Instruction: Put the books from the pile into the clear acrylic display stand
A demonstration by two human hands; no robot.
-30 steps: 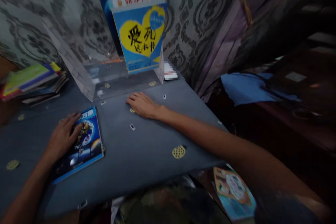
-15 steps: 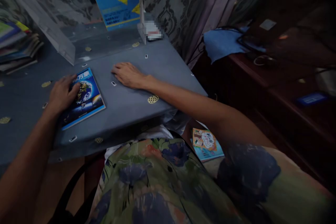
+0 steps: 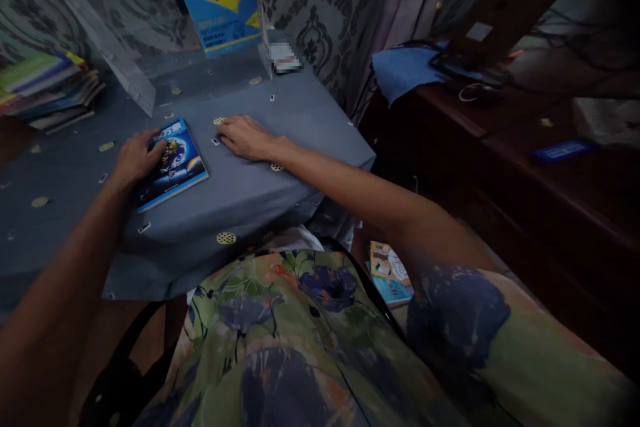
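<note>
My left hand [image 3: 138, 157] lies on the left part of a blue softcover book [image 3: 177, 170], its thumb apart from the fingers and resting on the cover. The closed book shows a picture of the Earth and pale Chinese lettering near its top. To the right of the book, my right hand [image 3: 247, 138] rests palm down on the grey tablecloth [image 3: 240, 183], fingers loosely stretched out and slightly bent. It holds nothing and does not touch the book.
A stack of books [image 3: 55, 90] stands at the back left. Behind my hands is a clear stand [image 3: 133, 83] with a blue and yellow poster [image 3: 225, 7]. More books [image 3: 390, 273] lie low beside me. On the right, a dark red cabinet [image 3: 480, 147] carries a blue cloth [image 3: 407, 70] and cables.
The camera view has shifted a little. My right hand has slid slightly, uncovering a yellow spot on the cloth. My left hand stays on the book. A dark blurred shape appears at the left edge.
</note>
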